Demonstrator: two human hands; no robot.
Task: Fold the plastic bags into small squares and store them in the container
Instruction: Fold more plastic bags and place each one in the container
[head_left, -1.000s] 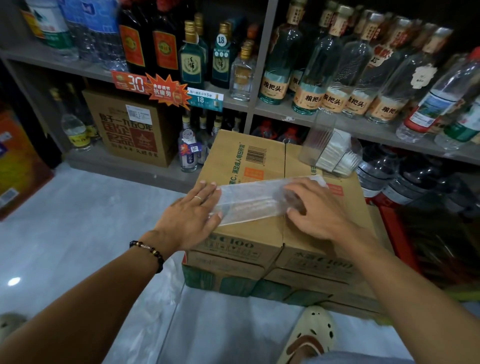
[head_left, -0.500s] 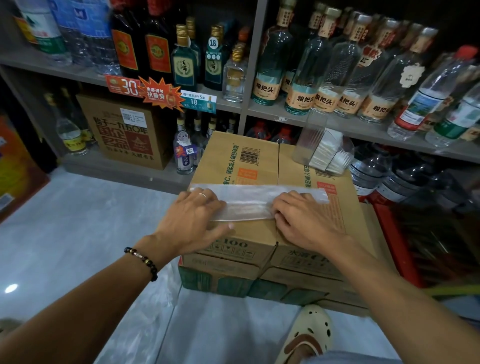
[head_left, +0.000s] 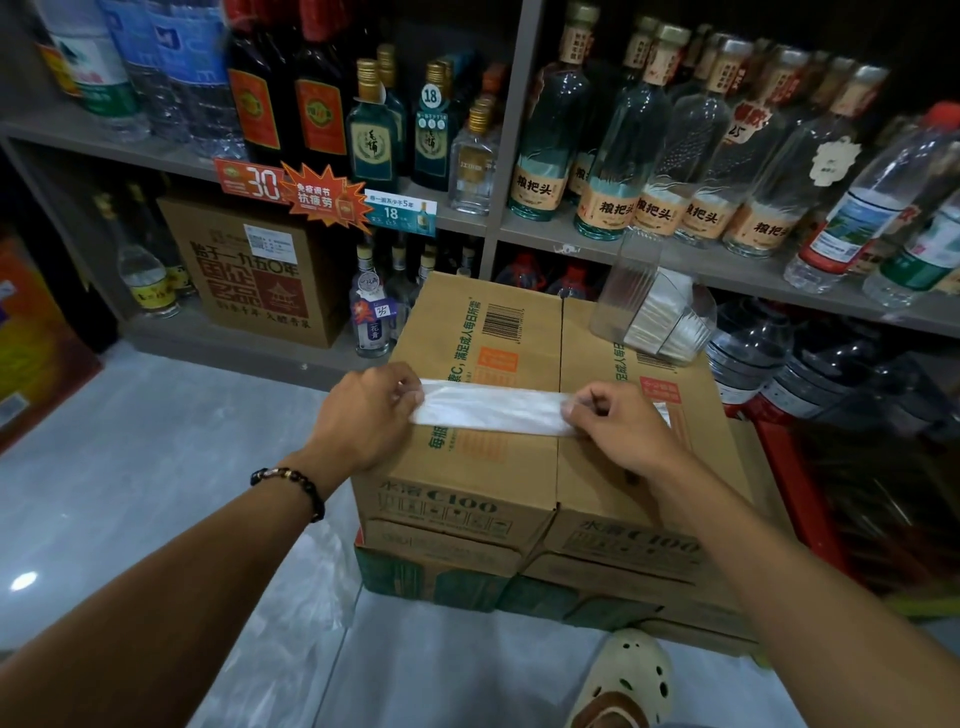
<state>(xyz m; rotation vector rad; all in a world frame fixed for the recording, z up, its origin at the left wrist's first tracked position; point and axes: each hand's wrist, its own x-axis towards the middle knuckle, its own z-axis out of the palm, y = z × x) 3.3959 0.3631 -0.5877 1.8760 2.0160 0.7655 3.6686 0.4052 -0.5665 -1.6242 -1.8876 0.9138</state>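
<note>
**Folded bag strip held at both ends on the carton**

A clear plastic bag (head_left: 491, 413), folded into a long narrow strip, lies flat across the top of 2 cardboard cartons (head_left: 498, 467) standing side by side; the strip crosses the seam between them. The left hand (head_left: 363, 415) grasps the strip's left end, its fingers (head_left: 410, 387) curled over the edge. The right hand (head_left: 621, 428) pinches the right end, fingers bent down onto the plastic, with a short bit of the strip showing past the knuckles. A dark beaded bracelet (head_left: 288, 488) sits on the left wrist.

At the cartons' far right corner stands a clear plastic container (head_left: 652, 309), tilted, with folded white bags stacked inside. The 2 cartons rest on a lower layer of green-printed cartons (head_left: 441, 571) on the grey floor (head_left: 156, 467). A cream clog (head_left: 626, 680) shows at the bottom edge. Behind, grey shelves (head_left: 649, 260) carry rows of glass liquor bottles (head_left: 615, 171), with a brown box (head_left: 254, 270) and orange price tags (head_left: 291, 189) to the left.
</note>
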